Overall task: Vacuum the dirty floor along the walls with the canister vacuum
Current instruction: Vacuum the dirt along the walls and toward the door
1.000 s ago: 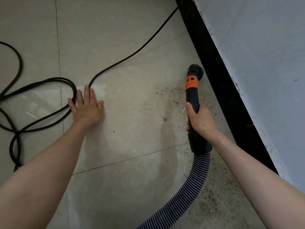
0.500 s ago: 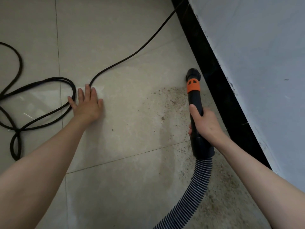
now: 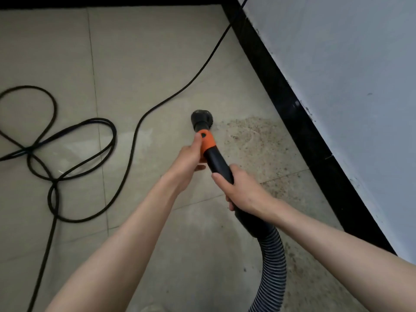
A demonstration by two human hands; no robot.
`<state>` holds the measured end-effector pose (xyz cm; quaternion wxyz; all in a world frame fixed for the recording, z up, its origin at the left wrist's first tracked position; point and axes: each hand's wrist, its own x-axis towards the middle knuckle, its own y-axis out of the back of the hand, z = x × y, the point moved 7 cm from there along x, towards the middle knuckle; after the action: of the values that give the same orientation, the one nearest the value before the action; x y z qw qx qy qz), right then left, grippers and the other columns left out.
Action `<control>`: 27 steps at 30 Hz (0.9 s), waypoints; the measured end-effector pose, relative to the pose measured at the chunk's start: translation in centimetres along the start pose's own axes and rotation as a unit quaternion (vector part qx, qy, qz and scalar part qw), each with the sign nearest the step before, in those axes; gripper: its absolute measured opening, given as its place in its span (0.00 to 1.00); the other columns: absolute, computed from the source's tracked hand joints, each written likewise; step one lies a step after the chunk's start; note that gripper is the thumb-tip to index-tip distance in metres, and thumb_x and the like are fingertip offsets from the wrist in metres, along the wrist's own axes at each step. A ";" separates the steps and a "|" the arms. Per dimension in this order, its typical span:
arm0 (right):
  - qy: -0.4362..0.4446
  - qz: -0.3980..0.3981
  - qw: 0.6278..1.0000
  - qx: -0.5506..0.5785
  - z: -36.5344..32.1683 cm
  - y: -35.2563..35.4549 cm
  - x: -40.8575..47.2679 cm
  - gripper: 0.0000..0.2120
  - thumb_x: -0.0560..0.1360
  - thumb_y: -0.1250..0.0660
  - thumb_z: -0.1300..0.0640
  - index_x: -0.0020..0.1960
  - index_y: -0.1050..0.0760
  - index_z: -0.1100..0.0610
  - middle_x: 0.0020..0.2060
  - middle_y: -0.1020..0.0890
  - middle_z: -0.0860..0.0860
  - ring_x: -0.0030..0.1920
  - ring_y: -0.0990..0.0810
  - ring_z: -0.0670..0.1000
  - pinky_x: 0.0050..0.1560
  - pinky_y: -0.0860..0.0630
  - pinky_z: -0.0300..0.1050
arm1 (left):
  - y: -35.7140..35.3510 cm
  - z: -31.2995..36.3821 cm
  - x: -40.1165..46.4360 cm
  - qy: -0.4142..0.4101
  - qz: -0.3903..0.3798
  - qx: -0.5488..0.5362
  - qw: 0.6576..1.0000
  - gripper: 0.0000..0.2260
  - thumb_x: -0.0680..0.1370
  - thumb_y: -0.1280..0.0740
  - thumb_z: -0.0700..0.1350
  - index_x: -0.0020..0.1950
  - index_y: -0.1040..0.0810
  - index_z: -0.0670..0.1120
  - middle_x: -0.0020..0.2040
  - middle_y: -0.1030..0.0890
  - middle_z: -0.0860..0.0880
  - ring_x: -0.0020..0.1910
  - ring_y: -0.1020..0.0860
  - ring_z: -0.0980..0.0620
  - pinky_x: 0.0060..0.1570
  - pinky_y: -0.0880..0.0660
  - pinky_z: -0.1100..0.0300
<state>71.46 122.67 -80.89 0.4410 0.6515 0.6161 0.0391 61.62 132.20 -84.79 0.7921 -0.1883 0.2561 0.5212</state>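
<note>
I hold a black vacuum wand with an orange collar in both hands. My left hand grips it at the orange collar, thumb along the top. My right hand grips the black handle lower down, where the ribbed hose begins. The round nozzle points at the tiled floor, left of a patch of brown dirt that lies beside the black skirting. More grit is scattered along the skirting near the hose.
A black power cord runs from the top right across the tiles and lies in loose loops at the left. A white wall rises above the skirting on the right. Another black skirting strip crosses the top edge.
My left hand left the floor and took hold of the orange collar. The wand swung left, away from the skirting, so its nozzle now stands left of the dirt patch. The view shifted back.
</note>
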 end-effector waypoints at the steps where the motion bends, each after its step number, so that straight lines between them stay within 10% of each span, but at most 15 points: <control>1: -0.001 -0.009 1.000 -0.020 0.3 -0.5 -0.3 0.15 0.79 0.41 0.40 0.51 0.34 0.53 0.36 0.19 0.55 0.29 0.18 0.54 0.35 0.18 0.54 | -0.9 -0.3 -0.5 0.026 -0.013 -0.024 0.999 0.22 0.82 0.48 0.58 0.56 0.26 0.41 0.46 0.20 0.46 0.47 0.22 0.49 0.52 0.27 0.53; 7: 0.006 -0.033 0.999 0.005 1.0 -0.4 -1.5 0.15 0.79 0.39 0.42 0.51 0.33 0.54 0.36 0.19 0.54 0.29 0.18 0.51 0.32 0.21 0.46 | -3.1 -1.6 -2.1 0.083 -0.017 -0.065 0.994 0.16 0.82 0.44 0.55 0.44 0.28 0.44 0.42 0.23 0.48 0.42 0.25 0.51 0.57 0.29 0.53; 13: -0.023 -0.071 0.983 0.167 3.3 -0.2 -3.0 0.18 0.76 0.35 0.40 0.40 0.27 0.55 0.37 0.17 0.54 0.37 0.18 0.54 0.45 0.21 0.54 | -3.3 -0.1 -1.4 0.101 -0.011 -0.147 0.984 0.18 0.81 0.43 0.56 0.59 0.30 0.41 0.44 0.26 0.47 0.41 0.25 0.52 0.38 0.28 0.61; 20: -0.023 0.104 0.976 0.191 6.2 1.2 -4.9 0.16 0.76 0.33 0.43 0.36 0.28 0.53 0.27 0.21 0.48 0.29 0.22 0.48 0.35 0.24 0.49 | -7.9 -0.2 -1.5 0.144 -0.073 -0.105 0.981 0.20 0.80 0.43 0.60 0.53 0.30 0.42 0.41 0.27 0.48 0.38 0.27 0.51 0.42 0.28 0.58; 27: -0.032 0.118 0.965 0.232 6.4 2.2 -4.2 0.18 0.74 0.32 0.42 0.32 0.27 0.53 0.27 0.21 0.49 0.29 0.22 0.52 0.35 0.25 0.50 | -9.3 -0.3 -1.1 0.110 -0.002 -0.101 0.989 0.19 0.81 0.42 0.57 0.53 0.32 0.39 0.36 0.26 0.44 0.33 0.26 0.48 0.38 0.25 0.55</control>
<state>75.96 116.10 -81.33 0.2891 0.8052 0.5125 -0.0737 69.74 127.62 -84.06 0.7371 -0.3237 0.2875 0.5189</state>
